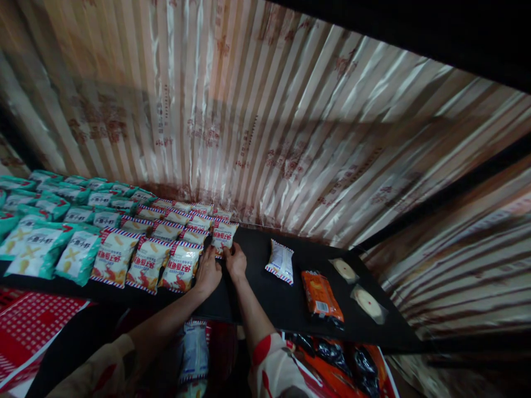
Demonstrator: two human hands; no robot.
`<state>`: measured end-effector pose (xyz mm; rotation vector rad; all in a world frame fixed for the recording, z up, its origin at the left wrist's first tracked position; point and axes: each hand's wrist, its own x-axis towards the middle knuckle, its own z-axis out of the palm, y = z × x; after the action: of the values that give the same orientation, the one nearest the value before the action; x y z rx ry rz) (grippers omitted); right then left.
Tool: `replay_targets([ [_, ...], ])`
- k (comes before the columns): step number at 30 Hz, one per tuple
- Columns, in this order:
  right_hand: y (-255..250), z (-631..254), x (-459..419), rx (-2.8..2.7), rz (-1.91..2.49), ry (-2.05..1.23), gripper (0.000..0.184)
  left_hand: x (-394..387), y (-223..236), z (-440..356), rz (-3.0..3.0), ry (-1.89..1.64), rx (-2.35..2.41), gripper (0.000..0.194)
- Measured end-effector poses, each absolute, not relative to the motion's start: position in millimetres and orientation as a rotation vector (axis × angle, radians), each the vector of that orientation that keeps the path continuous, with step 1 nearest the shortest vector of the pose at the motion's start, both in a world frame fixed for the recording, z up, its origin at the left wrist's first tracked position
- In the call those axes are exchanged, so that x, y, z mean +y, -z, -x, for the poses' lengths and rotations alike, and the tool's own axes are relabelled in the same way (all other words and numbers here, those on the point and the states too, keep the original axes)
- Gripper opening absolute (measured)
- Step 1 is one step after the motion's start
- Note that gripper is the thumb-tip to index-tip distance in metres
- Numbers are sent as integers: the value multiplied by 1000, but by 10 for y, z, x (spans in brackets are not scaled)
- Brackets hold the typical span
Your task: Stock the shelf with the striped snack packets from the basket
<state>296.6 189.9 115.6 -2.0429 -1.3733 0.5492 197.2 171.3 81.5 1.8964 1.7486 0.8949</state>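
Note:
Both hands meet at a small white snack bag (223, 234) with a red-and-blue striped edge, the front one of the rightmost row on a black shelf (257, 293). My left hand (208, 272) has its fingertips on the bag's lower left edge, beside the neighbouring bag (181, 267). Fingers of my right hand (235, 262) are closed at its lower right corner. Several matching bags stand in rows to the left and behind. Parts of the fingertips are hidden against the bag.
Teal snack bags (39, 249) fill the shelf's left end. Rightward lie a face-down striped bag (280, 262), an orange packet (322, 298) and two round pale wrapped items (368, 303). Below are a red basket (37, 326) and a crate of orange packets (332, 367). Printed plastic sheeting (249, 110) hangs behind.

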Motion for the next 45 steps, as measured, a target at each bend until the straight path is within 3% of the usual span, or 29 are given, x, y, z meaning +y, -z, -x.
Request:
replay_targets([
  [12,-1115,-2987,1943,-1332,2000,-589,53,1720,-772,-1967,-1947,-871,1692,55],
  [37,-1032,-2976,1992,-1371,1858,-645,49,1671,-841,-1910,-2014,-873,1748,54],
  [45,-1004,-2950,2047,-1376,1795,-514,52,1641,-835,-1936,-2102,-918,1700,57],
])
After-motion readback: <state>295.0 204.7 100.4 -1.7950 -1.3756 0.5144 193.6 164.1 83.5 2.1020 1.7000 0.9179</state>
